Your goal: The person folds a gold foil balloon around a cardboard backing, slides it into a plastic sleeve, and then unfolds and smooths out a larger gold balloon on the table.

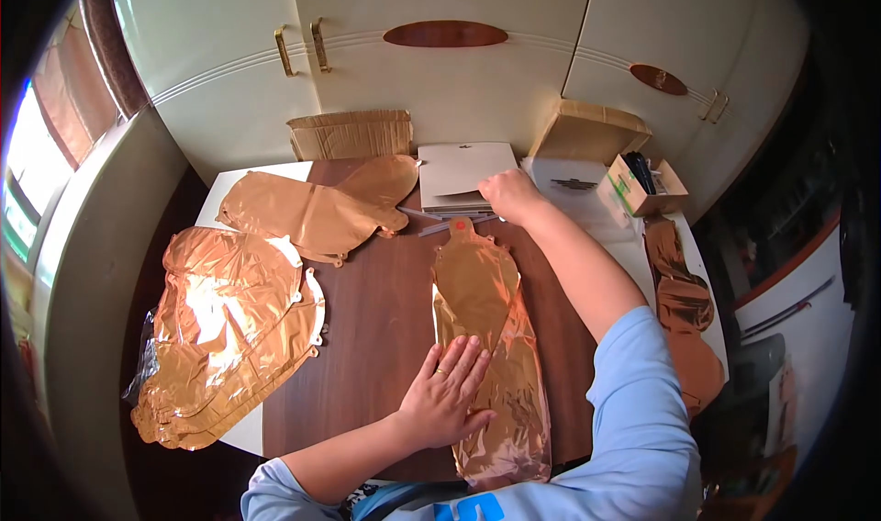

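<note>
A flat rose-gold foil balloon (477, 282) lies lengthwise on the brown table, its tab with a red dot pointing away from me. My left hand (447, 388) rests flat on its middle, fingers stretched out, a ring on one finger. Beyond the balloon is a stack of white cards (466, 168). My right hand (511, 195) is closed at the stack's front right corner, where the top card's front edge is slightly raised; the fingertips are partly hidden. Thin grey straws (440, 227) lie between the stack and the balloon's tab.
More flat foil balloons lie at left (220, 328), back left (303, 211) and the right edge (679, 301). A small box (647, 186) with dark items stands back right. Cardboard pieces (353, 135) lean against the cream cabinets (440, 80).
</note>
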A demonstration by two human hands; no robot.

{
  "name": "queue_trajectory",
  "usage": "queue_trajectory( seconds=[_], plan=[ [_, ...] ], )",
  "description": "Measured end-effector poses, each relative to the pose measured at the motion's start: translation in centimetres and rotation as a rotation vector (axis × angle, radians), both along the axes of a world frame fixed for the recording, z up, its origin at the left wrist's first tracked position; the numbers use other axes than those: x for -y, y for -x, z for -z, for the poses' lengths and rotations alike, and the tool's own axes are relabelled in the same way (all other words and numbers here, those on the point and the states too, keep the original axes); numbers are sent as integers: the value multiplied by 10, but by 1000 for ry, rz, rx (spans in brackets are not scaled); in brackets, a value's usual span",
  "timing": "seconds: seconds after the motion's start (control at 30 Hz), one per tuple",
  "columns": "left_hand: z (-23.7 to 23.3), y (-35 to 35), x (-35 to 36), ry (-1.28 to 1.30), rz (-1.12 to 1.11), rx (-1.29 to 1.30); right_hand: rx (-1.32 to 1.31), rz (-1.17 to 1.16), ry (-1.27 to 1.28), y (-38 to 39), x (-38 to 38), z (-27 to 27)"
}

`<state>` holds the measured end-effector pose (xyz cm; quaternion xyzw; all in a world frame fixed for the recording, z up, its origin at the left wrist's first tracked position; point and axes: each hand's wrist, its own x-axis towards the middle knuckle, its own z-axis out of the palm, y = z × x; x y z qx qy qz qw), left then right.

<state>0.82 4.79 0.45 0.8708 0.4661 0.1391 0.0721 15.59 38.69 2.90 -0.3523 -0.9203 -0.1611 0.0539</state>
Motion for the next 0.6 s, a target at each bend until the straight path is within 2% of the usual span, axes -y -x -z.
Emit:
queue_trajectory(
  seconds=[0.1, 0.2, 0.27, 0.33, 0.4, 0.47, 0.53, 0.6],
  plan=[
    [-2, -1, 0, 30, -7, -26, -27, -54, -232, -2, -5, 2],
    [-2, 0, 0, 24, -8, -8, -290, -187, -504, -8, 5, -25],
    [-3, 2, 0, 15, -1, 60, -446, -151, -548, -14, 32, -60],
    [-2, 5, -1, 23, -3, 139, -856, -111, -464, -26, 77, -91],
    [-6, 10, 0, 15, -52, 389, -1241, 135, 156, -55, 135, -106],
    [-17, 20, 3, 57, -107, 645, -1515, 162, 700, -82, 197, -101],
    [-31, 33, 9, -102, -163, 657, -1717, 294, 1144, -92, 256, -68],
    [-40, 39, 21, -167, -175, 685, -1900, 358, 1396, -84, 305, -30]
  ],
)
